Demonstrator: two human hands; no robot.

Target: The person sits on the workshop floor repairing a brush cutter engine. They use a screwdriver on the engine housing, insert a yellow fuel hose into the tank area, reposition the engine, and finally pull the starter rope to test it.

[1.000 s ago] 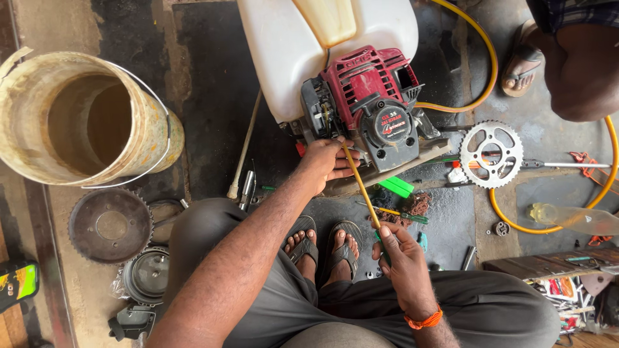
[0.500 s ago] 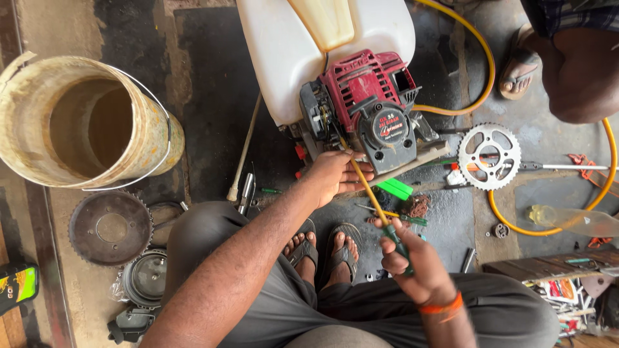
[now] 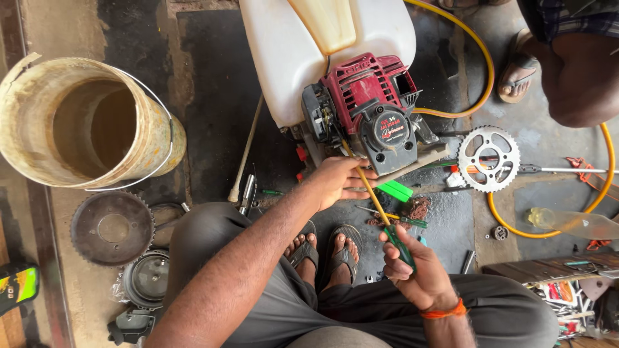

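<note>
Head view shows the right hand (image 3: 412, 270) now lower, gripping the screwdriver (image 3: 380, 212) handle, while the left hand (image 3: 338, 182) stays closed around its shaft at the engine (image 3: 367, 116).

Soft even daylight, faint shadows, mild sheen on the white tank (image 3: 284, 58), sharp focus, slight wide-angle edge stretch

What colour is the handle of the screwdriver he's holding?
Green; the right hand grips the screwdriver by its handle, clearest in the head view.
</note>
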